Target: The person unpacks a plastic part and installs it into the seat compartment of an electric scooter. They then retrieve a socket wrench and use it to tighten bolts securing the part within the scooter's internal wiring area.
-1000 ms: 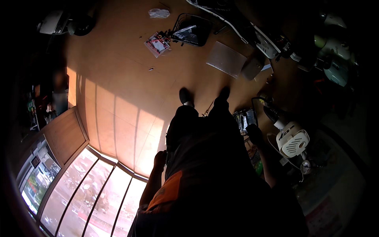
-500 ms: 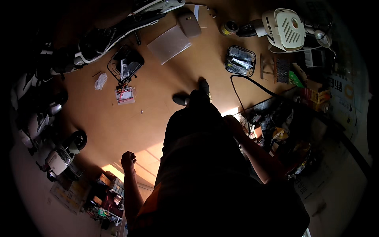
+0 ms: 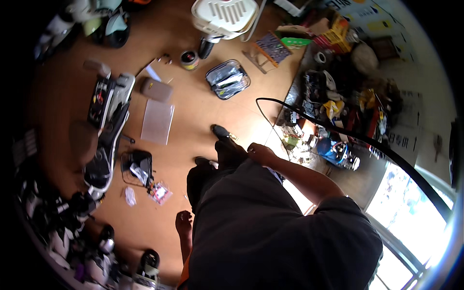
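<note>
My left hand [image 3: 183, 224] hangs low beside my body over the brown floor, its fingers loosely bent and a little apart, with nothing seen in them. Beside my thigh, my right hand [image 3: 261, 154] is closed against my dark clothing; whatever its fingers hold, if anything, is hidden. Nearest to the left hand on the floor are a small clear packet [image 3: 161, 193] with red in it and a crumpled clear bag [image 3: 130, 196]. Ahead of my feet stands a black wire basket [image 3: 209, 79] with clear-wrapped contents. A black hose [image 3: 367, 137] arches past my right arm.
To the left are a scooter [image 3: 108, 125], another black basket [image 3: 126, 166], a flat translucent panel [image 3: 157, 122] and a brown case [image 3: 157, 90]. A tin [image 3: 189, 60] and folding stool [image 3: 273, 49] stand ahead. Cluttered tools and a blue device [image 3: 331, 150] lie right, near a bright window [image 3: 408, 208].
My view has turned to the right, so the floor things have shifted left and the window has come in. The picture is brighter. Both hands remain beside my body.
</note>
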A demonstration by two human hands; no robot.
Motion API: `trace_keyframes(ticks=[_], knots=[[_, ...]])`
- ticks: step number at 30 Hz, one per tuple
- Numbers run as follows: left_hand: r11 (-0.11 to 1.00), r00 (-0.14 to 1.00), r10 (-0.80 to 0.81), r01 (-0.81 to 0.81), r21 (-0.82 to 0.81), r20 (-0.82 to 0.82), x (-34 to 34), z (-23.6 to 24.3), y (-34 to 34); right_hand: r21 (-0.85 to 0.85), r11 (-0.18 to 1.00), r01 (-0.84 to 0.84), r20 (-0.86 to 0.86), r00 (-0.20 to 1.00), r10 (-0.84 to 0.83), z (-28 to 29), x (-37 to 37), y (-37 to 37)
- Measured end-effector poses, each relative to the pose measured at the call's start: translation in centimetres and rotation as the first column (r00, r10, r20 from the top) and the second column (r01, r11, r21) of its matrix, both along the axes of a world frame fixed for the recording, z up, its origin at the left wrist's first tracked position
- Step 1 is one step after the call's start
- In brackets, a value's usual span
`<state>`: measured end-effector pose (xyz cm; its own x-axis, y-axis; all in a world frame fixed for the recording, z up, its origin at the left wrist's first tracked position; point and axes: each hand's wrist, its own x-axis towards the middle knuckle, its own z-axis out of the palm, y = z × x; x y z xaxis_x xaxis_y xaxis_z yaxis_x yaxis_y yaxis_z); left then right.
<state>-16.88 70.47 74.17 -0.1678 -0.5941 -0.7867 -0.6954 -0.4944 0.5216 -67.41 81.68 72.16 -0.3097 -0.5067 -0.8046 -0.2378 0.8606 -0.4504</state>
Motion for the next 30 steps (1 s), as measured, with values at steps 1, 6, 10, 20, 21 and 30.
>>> trace_keyframes(ticks=[1,6,10,20,21,30], knots=[[1.0,1.0,-0.03,0.03,0.004,0.007,0.1,0.6,-0.5,-0.021,0.999,-0.038,-0.055,0.998,0.036,0.4,0.5,-0.2],[0.961,0.96,-0.275,0.276,0.015,-0.056,7.2,-2.4,-5.1,-0.007,1.0,-0.026,-0.081,0.996,0.026,1.7,4.0,-0.7],[0.986,0.99,-0.138,0.14,0.092,-0.027,9.0,-1.8,-9.0,0.083,0.995,0.06,-0.104,0.993,-0.052,3.2,8.7,1.2],[0.868,0.986,-0.149,0.168,0.467,-0.077,15.3,-10.1,-17.3,0.061,0.983,0.172,-0.178,0.971,-0.159,4.4,16.4,11.0],[0.872,0.933,-0.346,0.36,0.332,-0.104,14.0,-10.3,-17.5,0.086,0.973,0.212,-0.186,0.963,-0.194,3.6,17.3,12.3],[0.49,0.479,-0.872,0.862,-0.133,-0.103,-4.3,-6.6,-15.5,-0.058,0.979,0.198,-0.207,0.957,-0.206,8.0,15.2,18.7]])
